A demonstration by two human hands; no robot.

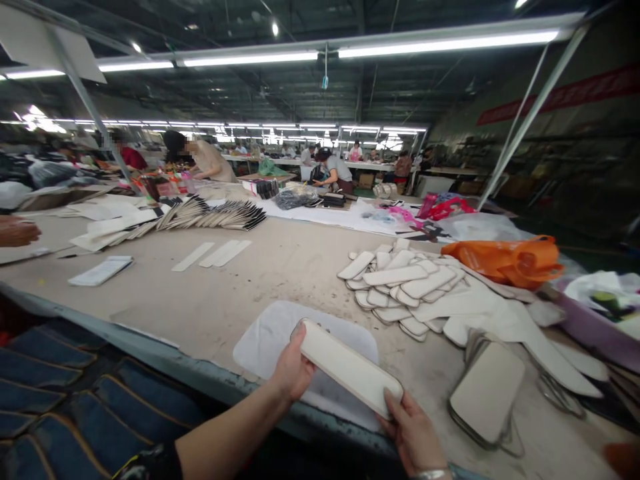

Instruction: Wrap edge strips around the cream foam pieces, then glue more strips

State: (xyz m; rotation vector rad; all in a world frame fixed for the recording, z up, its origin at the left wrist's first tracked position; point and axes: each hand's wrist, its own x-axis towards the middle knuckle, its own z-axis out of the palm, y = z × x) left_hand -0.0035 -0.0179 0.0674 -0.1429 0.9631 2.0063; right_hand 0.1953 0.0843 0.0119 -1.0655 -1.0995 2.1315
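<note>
Between my two hands is a long white panel (350,365) with rounded corners and a thin dark edge, held tilted above the table's front edge. My left hand (294,368) grips its far left end, thumb on top. The near right end is pinched by my right hand (411,423), with the thumb on the face and the fingers underneath. Beneath the panel lies a white rounded sheet (270,333), partly covered by it. To the right of my right hand sits a stack of larger rounded panels (487,393).
A heap of similar white panels (405,283) spreads over the table (295,267) at right, beside an orange bag (510,260) and a purple basin (590,333). Several narrow white strips (225,253), a notepad (100,271) and fanned pieces (215,215) lie left. A co-worker's hand (19,231) shows at far left.
</note>
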